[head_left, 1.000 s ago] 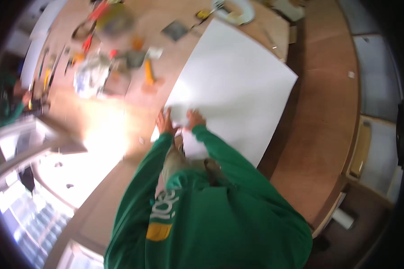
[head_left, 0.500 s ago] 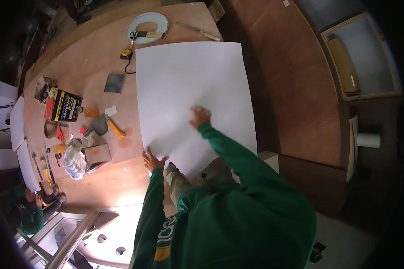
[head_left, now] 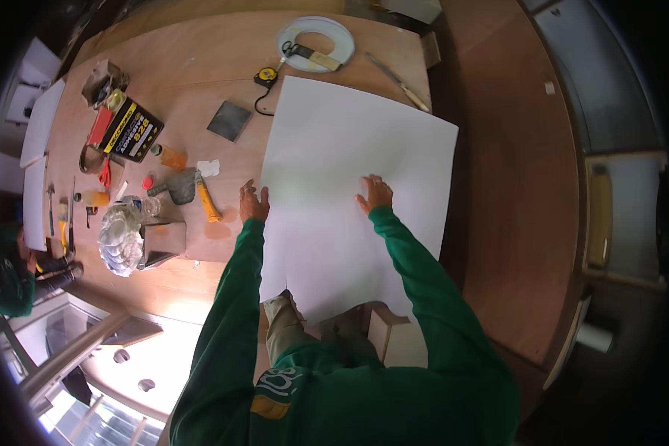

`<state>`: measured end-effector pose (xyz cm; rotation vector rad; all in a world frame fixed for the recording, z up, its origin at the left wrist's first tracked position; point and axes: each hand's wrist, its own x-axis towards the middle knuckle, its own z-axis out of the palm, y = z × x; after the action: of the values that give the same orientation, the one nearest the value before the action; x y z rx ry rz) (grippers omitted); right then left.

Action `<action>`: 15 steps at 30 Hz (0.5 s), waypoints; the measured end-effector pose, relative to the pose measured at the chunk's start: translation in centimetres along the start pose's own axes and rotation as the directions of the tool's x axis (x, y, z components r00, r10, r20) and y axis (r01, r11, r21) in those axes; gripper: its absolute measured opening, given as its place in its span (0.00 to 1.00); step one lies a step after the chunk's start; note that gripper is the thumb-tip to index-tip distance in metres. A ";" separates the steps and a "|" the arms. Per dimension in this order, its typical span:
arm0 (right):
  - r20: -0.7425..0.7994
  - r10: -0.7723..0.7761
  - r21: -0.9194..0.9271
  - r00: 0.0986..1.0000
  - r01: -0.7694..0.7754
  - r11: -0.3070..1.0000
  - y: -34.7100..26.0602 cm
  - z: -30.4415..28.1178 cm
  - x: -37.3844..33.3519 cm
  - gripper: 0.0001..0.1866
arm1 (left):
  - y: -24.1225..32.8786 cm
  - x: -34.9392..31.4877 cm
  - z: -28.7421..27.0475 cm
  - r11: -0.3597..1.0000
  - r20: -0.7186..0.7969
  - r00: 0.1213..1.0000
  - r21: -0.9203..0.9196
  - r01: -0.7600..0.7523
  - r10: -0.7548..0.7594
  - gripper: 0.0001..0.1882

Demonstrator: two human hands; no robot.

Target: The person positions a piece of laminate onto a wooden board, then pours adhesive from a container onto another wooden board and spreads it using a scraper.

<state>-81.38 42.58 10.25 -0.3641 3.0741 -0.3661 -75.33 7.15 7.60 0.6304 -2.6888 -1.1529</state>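
Head view shows left hand (head_left: 253, 204) at the left edge of the white sheet (head_left: 349, 141) and right hand (head_left: 376, 195) over it, both spread.

1. Our left hand (head_left: 253, 204) is unclenched, fingers (head_left: 246, 189) pointing forward, thumb (head_left: 264, 196) apart on its right.
2. Well to its right, our right hand (head_left: 377, 195) is loosely spread, thumb on its left.
3. Our left arm (head_left: 236, 282) and right arm (head_left: 424, 286) extend behind them.
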 end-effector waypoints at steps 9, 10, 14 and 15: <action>-0.034 -0.188 0.047 0.982 0.189 0.981 -9.9 1.3 24.3 0.29 | -3.8 2.5 -0.8 0.944 0.087 0.941 0.019 -0.331 0.328 0.15; -0.053 -0.195 0.019 0.979 0.196 0.980 -10.8 1.8 26.9 0.29 | -4.2 2.7 -0.7 0.945 0.086 0.943 0.032 -0.326 0.323 0.15; -0.053 -0.116 -0.008 0.992 0.115 0.993 -13.8 3.9 34.3 0.27 | -4.3 3.6 -1.3 0.940 0.080 0.937 -0.066 -0.334 0.339 0.15; -0.031 -0.071 0.009 0.997 0.072 0.997 -14.6 4.5 35.5 0.27 | -4.5 4.0 -1.4 0.928 0.050 0.929 -0.101 -0.360 0.366 0.16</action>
<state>-112.32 19.48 9.43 -0.4738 3.0943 -0.3930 -77.04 1.74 5.29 0.0699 -2.6346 -1.1981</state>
